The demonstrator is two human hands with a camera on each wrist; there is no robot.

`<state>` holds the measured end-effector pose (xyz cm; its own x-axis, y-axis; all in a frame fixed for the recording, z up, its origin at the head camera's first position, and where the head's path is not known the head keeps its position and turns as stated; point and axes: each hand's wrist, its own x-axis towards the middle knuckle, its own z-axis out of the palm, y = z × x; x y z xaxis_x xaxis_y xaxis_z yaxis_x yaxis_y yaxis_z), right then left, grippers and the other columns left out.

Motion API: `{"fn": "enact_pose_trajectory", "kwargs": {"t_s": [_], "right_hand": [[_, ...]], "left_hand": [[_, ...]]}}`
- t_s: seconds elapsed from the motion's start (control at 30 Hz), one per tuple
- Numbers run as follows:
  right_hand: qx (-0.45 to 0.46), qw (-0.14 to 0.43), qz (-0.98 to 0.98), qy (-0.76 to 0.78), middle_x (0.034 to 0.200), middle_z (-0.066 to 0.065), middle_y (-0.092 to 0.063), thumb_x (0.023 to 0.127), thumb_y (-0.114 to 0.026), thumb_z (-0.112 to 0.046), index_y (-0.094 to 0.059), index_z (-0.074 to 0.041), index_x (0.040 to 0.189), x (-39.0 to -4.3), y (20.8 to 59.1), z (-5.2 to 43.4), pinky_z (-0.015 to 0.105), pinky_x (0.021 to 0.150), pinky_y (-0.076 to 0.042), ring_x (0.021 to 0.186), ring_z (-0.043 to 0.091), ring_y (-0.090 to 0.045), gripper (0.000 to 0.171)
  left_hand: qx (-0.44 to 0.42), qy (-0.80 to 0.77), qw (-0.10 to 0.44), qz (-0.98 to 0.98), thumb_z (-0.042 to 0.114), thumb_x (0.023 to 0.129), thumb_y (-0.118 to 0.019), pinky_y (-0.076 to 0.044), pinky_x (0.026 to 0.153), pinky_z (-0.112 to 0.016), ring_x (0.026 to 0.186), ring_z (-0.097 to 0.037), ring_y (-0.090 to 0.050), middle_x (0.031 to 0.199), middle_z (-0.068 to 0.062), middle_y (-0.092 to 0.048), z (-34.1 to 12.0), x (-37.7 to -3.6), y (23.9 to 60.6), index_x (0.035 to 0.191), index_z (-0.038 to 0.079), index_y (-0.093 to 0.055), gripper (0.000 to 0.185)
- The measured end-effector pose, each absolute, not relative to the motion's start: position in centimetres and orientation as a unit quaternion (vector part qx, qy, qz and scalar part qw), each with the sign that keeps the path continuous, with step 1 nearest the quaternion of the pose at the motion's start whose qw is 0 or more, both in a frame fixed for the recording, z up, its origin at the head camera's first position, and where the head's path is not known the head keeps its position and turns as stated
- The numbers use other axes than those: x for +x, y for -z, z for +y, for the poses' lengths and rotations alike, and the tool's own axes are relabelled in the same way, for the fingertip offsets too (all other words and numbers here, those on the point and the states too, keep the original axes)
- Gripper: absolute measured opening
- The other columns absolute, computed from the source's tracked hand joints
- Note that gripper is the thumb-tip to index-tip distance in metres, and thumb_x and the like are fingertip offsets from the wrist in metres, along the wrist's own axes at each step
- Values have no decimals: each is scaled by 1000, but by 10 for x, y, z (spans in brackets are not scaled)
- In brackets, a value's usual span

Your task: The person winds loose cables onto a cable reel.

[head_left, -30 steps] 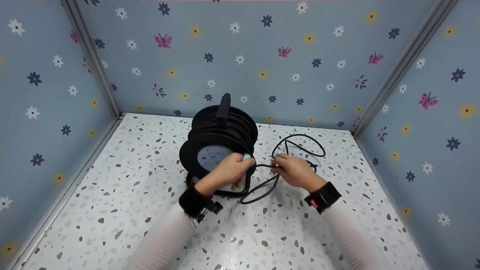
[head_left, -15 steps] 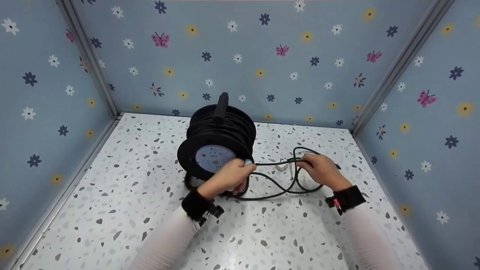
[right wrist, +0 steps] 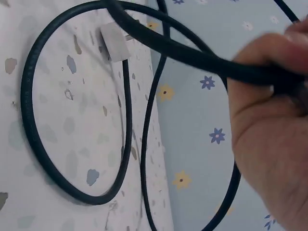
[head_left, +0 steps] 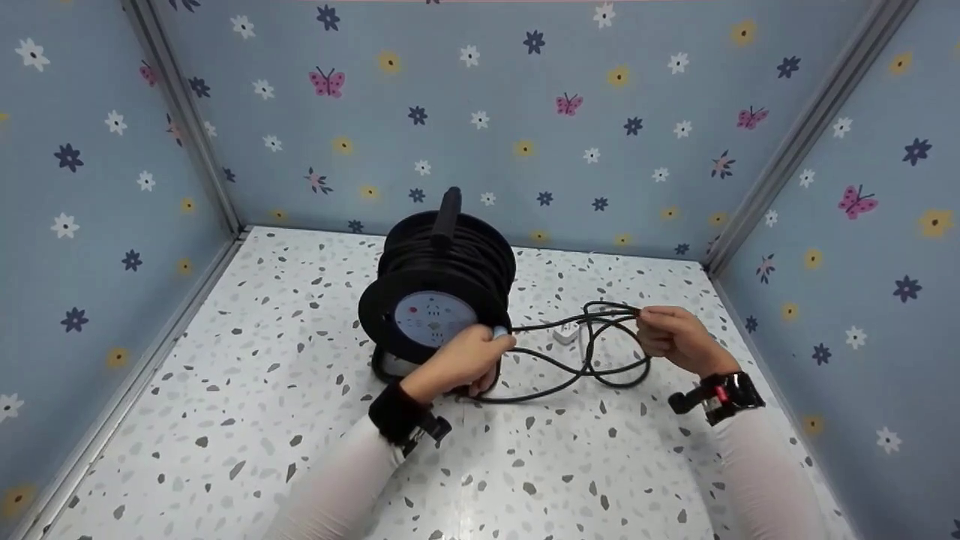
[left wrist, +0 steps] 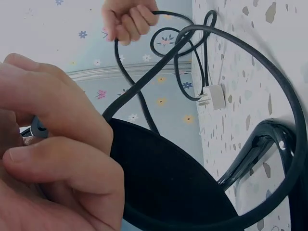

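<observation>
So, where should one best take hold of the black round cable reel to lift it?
Grip the black bar handle on top of the black round cable reel, coming from above: it stands upright, clear of the wound cable, and neither hand is on it.

The cable reel (head_left: 439,289) stands mid-floor (head_left: 225,420), with loose cable (head_left: 592,356) and plug (head_left: 566,332) lying to its right.

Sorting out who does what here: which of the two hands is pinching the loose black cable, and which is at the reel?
The right hand pinches the loose black cable, held out to the side; the left hand grips the small blue knob on the black cable reel.
</observation>
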<state>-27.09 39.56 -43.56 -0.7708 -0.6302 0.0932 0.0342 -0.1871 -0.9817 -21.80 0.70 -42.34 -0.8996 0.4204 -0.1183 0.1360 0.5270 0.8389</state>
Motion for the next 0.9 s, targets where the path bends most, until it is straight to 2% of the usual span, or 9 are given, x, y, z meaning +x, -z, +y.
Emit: {"fn": "enact_pose_trajectory", "kwargs": {"t_s": [0.07,0.13,0.2,0.3,0.37,0.47,0.57,0.7,0.9], "right_hand": [[-265,252,576,731,57,2,-19,97,-24,-7,-32,-1,71,-271,434,400,34,43,-14,45,18,-16,28],[-258,228,630,696,58,5,-22,97,-28,-10,-40,4,77,-269,431,403,35,43,-15,45,20,-18,27],[-249,143,754,590,59,4,-35,96,-37,-21,-52,1,85,-267,425,404,33,42,-21,45,19,-25,29],[-212,0,905,368,59,-1,-47,90,-49,-36,-64,-18,85,-266,415,401,30,44,-31,46,14,-36,24],[-195,-76,944,254,59,-6,-51,86,-51,-44,-63,-28,78,-267,410,397,29,47,-35,47,12,-41,22],[-203,-127,949,203,53,-5,-45,85,-52,-45,-57,-29,72,-269,405,391,30,44,-33,43,13,-40,21],[-212,-147,946,195,53,-6,-44,85,-53,-44,-57,-27,72,-270,405,389,28,43,-32,42,11,-39,22],[-234,-128,940,213,59,-7,-51,85,-54,-41,-65,-23,81,-269,403,387,27,47,-34,47,9,-41,21],[-252,-99,932,242,58,-10,-51,84,-56,-41,-66,-30,82,-265,397,382,26,48,-35,47,8,-41,15]], "left_hand": [[159,-461,157,859,62,82,-37,-45,40,-39,33,-27,-53,43,-10,-55,8,-218,424,62,1,-61,69],[157,-464,159,857,62,82,-38,-45,39,-41,33,-27,-52,43,-10,-55,8,-218,424,63,1,-60,67],[154,-470,164,854,61,82,-39,-45,38,-41,33,-28,-52,43,-11,-55,8,-218,425,62,2,-59,65],[148,-475,170,850,61,81,-40,-43,34,-39,33,-28,-52,43,-12,-55,7,-218,426,60,4,-57,64],[144,-482,171,847,62,81,-40,-42,33,-37,32,-28,-52,43,-12,-54,7,-218,427,59,4,-56,64],[142,-486,170,845,62,81,-40,-43,34,-39,32,-27,-51,43,-12,-54,8,-217,428,59,5,-56,64],[143,-488,174,843,61,82,-40,-43,34,-41,32,-26,-50,43,-12,-54,9,-216,431,60,5,-57,62],[140,-473,174,852,61,83,-39,-45,35,-40,32,-26,-52,43,-12,-55,10,-215,438,61,3,-59,65],[137,-433,167,875,59,84,-35,-47,44,-36,32,-26,-53,41,-9,-55,5,-215,457,55,7,-59,65]]}}
